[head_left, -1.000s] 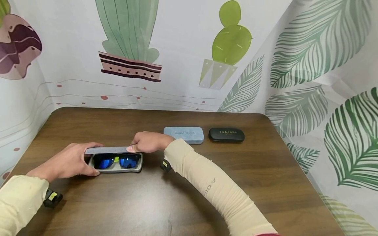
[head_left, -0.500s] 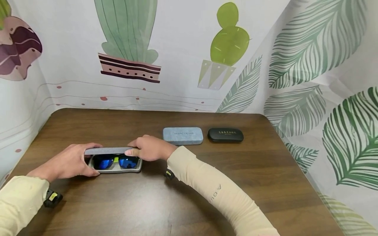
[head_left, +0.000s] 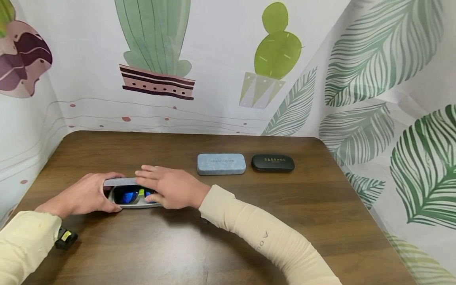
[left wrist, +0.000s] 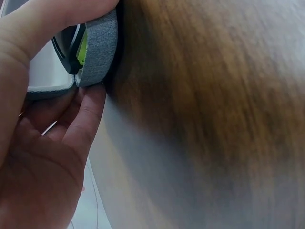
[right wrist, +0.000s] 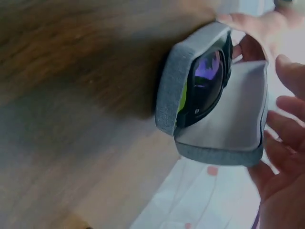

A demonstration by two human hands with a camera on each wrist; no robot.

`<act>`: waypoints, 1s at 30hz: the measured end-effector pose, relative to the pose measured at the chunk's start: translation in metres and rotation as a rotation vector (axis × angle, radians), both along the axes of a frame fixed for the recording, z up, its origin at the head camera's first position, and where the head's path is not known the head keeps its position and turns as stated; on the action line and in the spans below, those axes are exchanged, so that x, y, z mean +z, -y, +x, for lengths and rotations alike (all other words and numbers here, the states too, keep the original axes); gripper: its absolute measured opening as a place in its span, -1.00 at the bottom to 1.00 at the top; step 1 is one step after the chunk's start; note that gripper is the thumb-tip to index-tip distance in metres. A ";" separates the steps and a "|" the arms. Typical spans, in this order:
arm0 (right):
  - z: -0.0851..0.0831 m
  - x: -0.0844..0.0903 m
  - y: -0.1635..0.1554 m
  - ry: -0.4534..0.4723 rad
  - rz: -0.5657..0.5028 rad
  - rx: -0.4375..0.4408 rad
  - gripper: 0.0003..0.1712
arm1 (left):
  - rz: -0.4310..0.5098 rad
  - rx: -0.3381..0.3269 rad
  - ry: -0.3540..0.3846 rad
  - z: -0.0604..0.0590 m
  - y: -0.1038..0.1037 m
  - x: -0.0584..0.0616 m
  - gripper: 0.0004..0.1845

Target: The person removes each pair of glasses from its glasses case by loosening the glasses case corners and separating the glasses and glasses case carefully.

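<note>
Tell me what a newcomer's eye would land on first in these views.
Probably the blue mirrored sunglasses lying in a half-open grey case at the table's near left. The left hand grips the case's left end; the right hand lies flat over its lid. Farther back sit a closed blue case and a black case.

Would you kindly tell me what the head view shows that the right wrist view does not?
Only the head view shows the closed blue case, the black case and the left hand gripping the grey case's end. Only the right wrist view shows the lid's pale inner lining. Both show the half-open grey case, the sunglasses inside, and the right hand.
</note>
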State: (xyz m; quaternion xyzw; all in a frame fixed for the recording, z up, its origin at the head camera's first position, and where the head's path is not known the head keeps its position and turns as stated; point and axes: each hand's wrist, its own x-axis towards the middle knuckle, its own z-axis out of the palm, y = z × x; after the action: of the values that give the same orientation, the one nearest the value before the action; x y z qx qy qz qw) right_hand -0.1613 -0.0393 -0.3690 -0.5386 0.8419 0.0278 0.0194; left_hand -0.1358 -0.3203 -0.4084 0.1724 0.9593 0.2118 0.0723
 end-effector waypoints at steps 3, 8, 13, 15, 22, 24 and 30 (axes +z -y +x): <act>0.008 -0.001 0.002 -0.164 0.047 0.116 -0.32 | 0.005 -0.005 -0.012 0.000 0.000 -0.001 -0.03; 0.023 -0.007 0.006 -0.297 0.109 0.253 -0.38 | 0.009 -0.013 -0.062 0.001 0.001 -0.002 -0.06; 0.030 -0.016 0.010 -0.306 0.157 0.274 -0.39 | 0.007 -0.008 -0.048 0.001 0.000 -0.001 -0.04; 0.030 -0.019 0.011 -0.298 0.163 0.249 -0.39 | 0.007 -0.004 -0.042 0.001 0.000 -0.001 -0.03; 0.028 -0.026 0.016 -0.286 0.156 0.160 -0.36 | 0.000 0.002 -0.040 0.000 0.001 -0.001 -0.03; 0.026 -0.028 0.017 -0.279 0.148 0.122 -0.34 | 0.003 0.002 -0.041 0.000 0.001 -0.001 -0.04; 0.023 -0.036 0.021 -0.261 0.079 0.021 -0.40 | 0.012 0.006 -0.036 -0.001 0.001 -0.001 -0.05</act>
State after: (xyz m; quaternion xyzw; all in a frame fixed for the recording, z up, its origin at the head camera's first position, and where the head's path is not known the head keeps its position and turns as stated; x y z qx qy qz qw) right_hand -0.1387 -0.0603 -0.4047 -0.5382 0.8297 0.1308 -0.0692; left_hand -0.1366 -0.3208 -0.4092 0.1735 0.9597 0.2144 0.0533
